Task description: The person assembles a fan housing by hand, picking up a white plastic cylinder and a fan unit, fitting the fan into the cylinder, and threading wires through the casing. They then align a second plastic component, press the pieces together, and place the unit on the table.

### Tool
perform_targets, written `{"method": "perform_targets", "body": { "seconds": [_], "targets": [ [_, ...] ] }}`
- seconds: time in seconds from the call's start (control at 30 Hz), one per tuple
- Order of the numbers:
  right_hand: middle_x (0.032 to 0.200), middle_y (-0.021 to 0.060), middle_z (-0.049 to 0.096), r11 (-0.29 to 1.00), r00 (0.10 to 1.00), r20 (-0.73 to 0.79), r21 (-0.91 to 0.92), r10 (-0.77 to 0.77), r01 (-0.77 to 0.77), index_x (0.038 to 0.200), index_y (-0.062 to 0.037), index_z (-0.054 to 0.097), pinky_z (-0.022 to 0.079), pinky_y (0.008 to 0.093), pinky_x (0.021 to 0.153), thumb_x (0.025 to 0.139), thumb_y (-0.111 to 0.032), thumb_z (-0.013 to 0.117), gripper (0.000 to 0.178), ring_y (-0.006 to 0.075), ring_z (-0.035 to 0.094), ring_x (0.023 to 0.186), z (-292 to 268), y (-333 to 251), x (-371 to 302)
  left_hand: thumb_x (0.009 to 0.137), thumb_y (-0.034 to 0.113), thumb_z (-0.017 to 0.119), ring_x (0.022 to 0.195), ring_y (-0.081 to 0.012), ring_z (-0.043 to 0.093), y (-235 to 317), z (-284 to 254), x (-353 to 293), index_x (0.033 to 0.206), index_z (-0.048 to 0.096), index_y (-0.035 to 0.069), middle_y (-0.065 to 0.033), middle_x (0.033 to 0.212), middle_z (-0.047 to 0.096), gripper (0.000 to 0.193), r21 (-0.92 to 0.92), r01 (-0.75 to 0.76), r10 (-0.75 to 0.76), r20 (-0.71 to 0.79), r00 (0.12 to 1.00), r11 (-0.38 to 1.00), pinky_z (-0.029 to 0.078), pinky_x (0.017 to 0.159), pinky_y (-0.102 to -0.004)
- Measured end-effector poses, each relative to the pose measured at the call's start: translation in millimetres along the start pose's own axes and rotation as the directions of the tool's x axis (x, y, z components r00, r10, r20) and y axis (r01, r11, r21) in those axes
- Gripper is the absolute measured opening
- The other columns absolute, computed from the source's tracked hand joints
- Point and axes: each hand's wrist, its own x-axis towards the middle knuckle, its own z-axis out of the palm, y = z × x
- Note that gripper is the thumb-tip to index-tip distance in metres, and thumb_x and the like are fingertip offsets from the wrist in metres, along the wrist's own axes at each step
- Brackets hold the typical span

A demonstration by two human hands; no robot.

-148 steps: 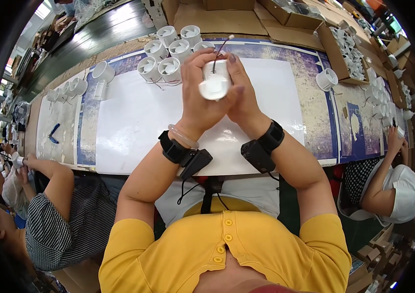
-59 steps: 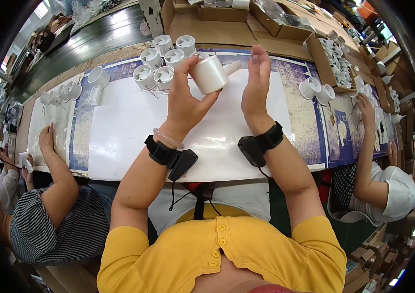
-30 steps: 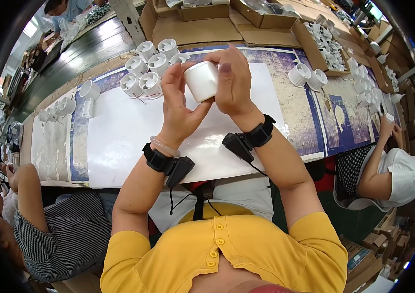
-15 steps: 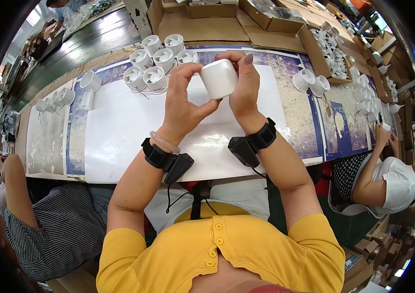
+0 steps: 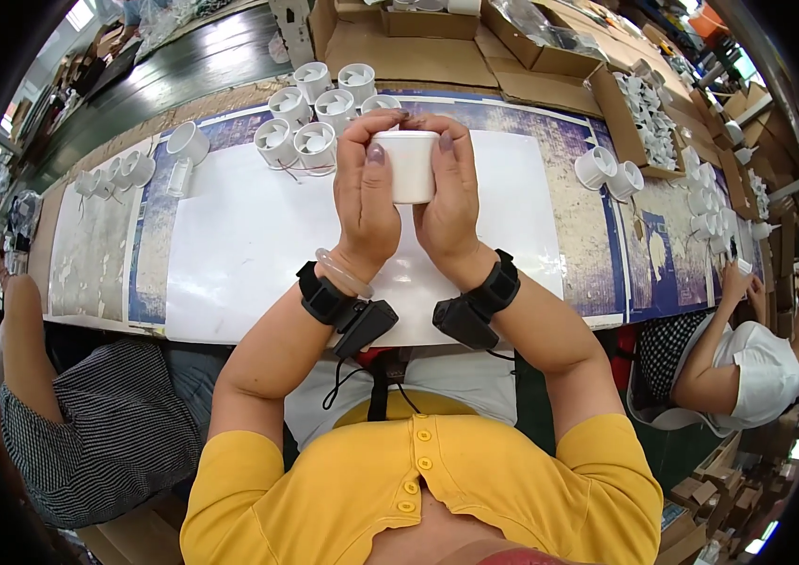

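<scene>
A white plastic housing (image 5: 411, 169) with rounded corners is held up over the bench between my two hands. My left hand (image 5: 368, 193) is closed round its left side, thumb against the front. On the opposite side my right hand (image 5: 448, 193) grips it, thumb along the edge and fingertips meeting the left ones behind the top. The housing's back and underside are hidden. Just beyond my left hand stands a cluster of round white cups with fan blades inside (image 5: 315, 143), thin wires trailing from some. A glossy white sheet (image 5: 258, 254) lies beneath my hands.
More white cups (image 5: 596, 167) stand to the right, near a cardboard box (image 5: 639, 122) of small white parts. At the left sit a larger cup (image 5: 188, 141) and several others. Cardboard trays line the far side. People sit on both sides, the right one handling a small white piece.
Both hands have turned the housing from a tilted pose to a more upright one and drawn it slightly nearer. My left fingers have wrapped closer round it.
</scene>
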Motion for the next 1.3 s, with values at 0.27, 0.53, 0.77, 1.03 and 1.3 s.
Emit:
{"method": "perform_targets", "body": {
  "seconds": [0.27,0.53,0.77,1.03,1.3],
  "targets": [
    [0.119,0.0098,0.048,0.981,0.989,0.112,-0.162,-0.092,0.110,0.113,-0.0064,0.046,0.035,0.0321,0.101,0.100,-0.017,0.035,0.019,0.0178,0.046,0.113,4.7,3.3,-9.3,0.095,0.011,0.038,0.097,-0.0224,0.052,5.4,-2.6,-4.1,0.103,0.050,0.001,-0.0138,0.106,0.054,0.018,0.261,-0.112,0.129,-0.050,0.990,0.959,0.041,0.089,-0.0327],
    [0.119,0.0083,0.048,0.992,0.996,0.078,-0.117,-0.033,0.042,0.115,-0.0071,0.045,0.035,0.0283,0.098,0.100,-0.014,0.037,0.018,0.0171,0.046,0.110,6.2,5.9,-4.6,0.095,0.012,0.038,0.095,-0.0254,0.052,2.7,-12.4,7.5,0.101,0.051,0.000,-0.0143,0.100,0.054,0.019,0.517,-0.325,0.333,0.082,0.939,0.792,0.041,0.087,-0.0345],
    [0.130,0.0104,0.046,0.974,0.994,0.081,-0.222,0.072,-0.052,0.123,-0.0107,0.038,0.039,0.0300,0.099,0.100,-0.022,0.043,0.027,0.0188,0.046,0.117,-6.9,0.3,9.3,0.099,0.024,0.039,0.109,-0.0229,0.047,1.1,-7.1,10.8,0.115,0.045,0.001,-0.0119,0.114,0.051,0.029,0.459,-0.230,0.240,0.036,0.970,0.858,0.035,0.097,-0.0343],
    [0.124,0.0059,0.049,0.941,0.989,0.053,0.307,0.135,-0.145,0.122,-0.0122,0.038,0.043,0.0288,0.094,0.099,-0.020,0.044,0.025,0.0146,0.051,0.110,-9.9,-13.7,17.4,0.097,0.039,0.046,0.120,-0.0188,0.041,-8.5,-12.2,4.3,0.133,0.035,0.004,-0.0058,0.127,0.046,0.051,-0.364,0.418,-0.439,0.027,0.898,0.832,0.030,0.104,-0.0338],
    [0.121,0.0061,0.052,0.873,0.937,0.152,0.342,0.314,-0.348,0.114,-0.0100,0.047,0.041,0.0299,0.097,0.101,-0.028,0.039,0.024,0.0151,0.051,0.110,-10.6,-14.1,14.7,0.094,0.036,0.053,0.120,-0.0177,0.042,0.8,-4.2,5.2,0.135,0.033,0.005,-0.0047,0.127,0.046,0.055,-0.549,0.465,-0.424,0.210,0.881,0.694,0.033,0.103,-0.0320]
  ]
}}
